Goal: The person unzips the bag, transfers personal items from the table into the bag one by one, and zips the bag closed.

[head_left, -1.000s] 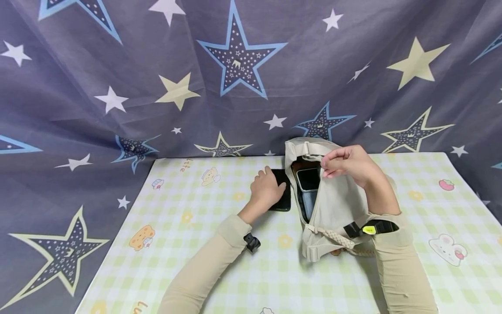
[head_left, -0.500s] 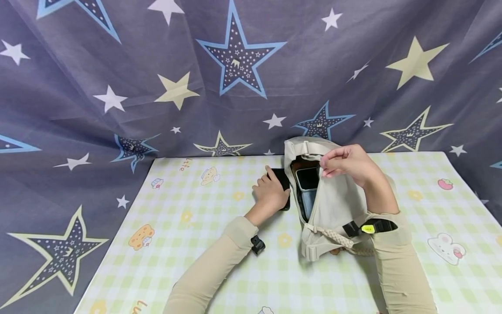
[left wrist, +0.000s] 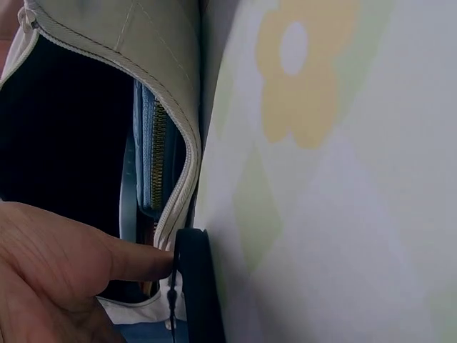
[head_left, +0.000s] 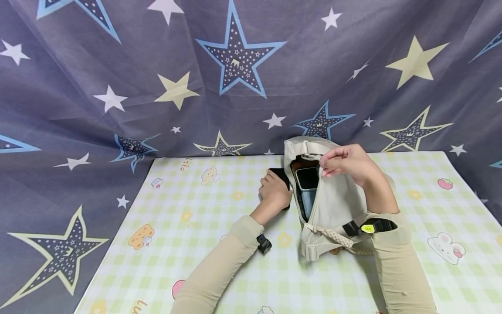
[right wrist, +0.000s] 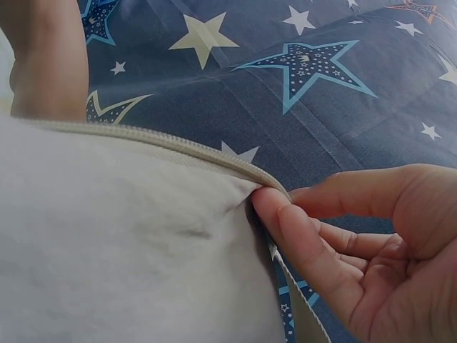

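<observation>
A cream bag (head_left: 341,198) lies right of the middle of the table, toward its far side, its unzipped mouth facing left and up. Inside, a phone (head_left: 307,178) with a dark screen and pale rim sits at the far end of a blue pouch (head_left: 308,200); the left wrist view shows the pouch's brass-coloured zip (left wrist: 157,150).

The right hand (head_left: 350,163) pinches the zipped edge (right wrist: 178,146) of the mouth between thumb and forefinger, the other fingers loosely bent. Just left of the bag is a flat black thing (head_left: 281,173); what it is cannot be told. The left hand (head_left: 276,190) grips it from above, fingers bent over it, thumb against its right edge.

A braided cord (head_left: 333,236) runs along the bag's near end. Black straps circle both wrists, the right one with a yellow tag (head_left: 368,229). Both sleeves (head_left: 219,268) are beige. The table (head_left: 117,279) has a green-and-white checked cover with cartoon prints, and beyond it hangs a grey-blue cloth (head_left: 137,43) covered in stars.
</observation>
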Tool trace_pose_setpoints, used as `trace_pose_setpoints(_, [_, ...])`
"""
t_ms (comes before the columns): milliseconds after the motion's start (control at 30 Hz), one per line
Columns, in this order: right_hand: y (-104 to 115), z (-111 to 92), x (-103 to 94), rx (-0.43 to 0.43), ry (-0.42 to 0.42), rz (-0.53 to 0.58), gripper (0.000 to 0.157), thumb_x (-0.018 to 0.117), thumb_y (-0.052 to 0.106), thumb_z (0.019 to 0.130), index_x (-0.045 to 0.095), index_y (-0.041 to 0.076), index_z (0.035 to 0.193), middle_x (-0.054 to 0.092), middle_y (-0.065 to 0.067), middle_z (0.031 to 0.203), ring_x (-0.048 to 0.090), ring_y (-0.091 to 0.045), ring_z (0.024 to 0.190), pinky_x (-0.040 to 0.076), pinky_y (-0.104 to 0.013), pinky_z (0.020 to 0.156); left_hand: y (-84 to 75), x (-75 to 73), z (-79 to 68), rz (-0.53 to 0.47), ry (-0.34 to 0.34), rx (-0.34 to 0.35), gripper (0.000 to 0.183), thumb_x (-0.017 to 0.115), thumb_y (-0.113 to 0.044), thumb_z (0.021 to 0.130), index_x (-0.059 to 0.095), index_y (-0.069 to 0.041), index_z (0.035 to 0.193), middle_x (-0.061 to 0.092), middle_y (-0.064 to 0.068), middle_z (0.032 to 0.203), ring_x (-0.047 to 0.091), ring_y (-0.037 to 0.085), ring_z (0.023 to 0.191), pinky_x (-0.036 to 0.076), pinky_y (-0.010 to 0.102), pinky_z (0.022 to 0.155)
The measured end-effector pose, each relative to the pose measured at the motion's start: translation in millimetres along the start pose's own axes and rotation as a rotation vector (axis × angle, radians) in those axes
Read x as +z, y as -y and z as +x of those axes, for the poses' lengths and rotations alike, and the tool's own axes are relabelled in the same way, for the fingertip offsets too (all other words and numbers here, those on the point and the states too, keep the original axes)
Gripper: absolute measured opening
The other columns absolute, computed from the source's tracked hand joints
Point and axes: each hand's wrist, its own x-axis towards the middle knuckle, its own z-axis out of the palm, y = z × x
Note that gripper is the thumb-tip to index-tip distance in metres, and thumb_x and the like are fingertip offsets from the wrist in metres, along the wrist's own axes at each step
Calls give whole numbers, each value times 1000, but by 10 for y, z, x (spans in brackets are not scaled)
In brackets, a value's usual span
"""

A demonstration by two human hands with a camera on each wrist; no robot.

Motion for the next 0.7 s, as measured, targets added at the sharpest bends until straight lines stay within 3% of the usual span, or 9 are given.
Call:
trace_pose_setpoints(200, [3,1,5,1,-2,-4,5,65,-7,92,70,-6,93,74,1,74,73,-12,67,63,-28,67,-26,-3,20,-12,0,-27,97,58,-55,99,13,5,160,32,23,159,38,34,141,51,42,100])
trace_pose_setpoints(333, [2,-2,3,3,-2,-5,5,66,-6,92,70,-8,95,74,1,74,73,-12,67,63,-29,67,-2,-4,31,-33,-8,-4,95,61,-51,99,18,10,156,35,24,150,39,35,133,51,43,94])
trace_pose_setpoints(467, [-3,0,1,2,-2,-1,5,66,-6,92,71,-7,94,74,1,74,73,-12,67,63,-29,67,43,-18,39,-41,-6,29,87,64,-51,97,34,12,148,36,25,141,40,38,127,51,44,90])
trace_pose_setpoints(700, [-27,11,7,2,2,4,6,66,-7,92,72,-5,93,75,1,74,73,-12,67,63,-29,66,78,-18,53,-66,-13,26,76,69,-52,93,54,11,132,37,25,136,42,38,121,51,46,85])
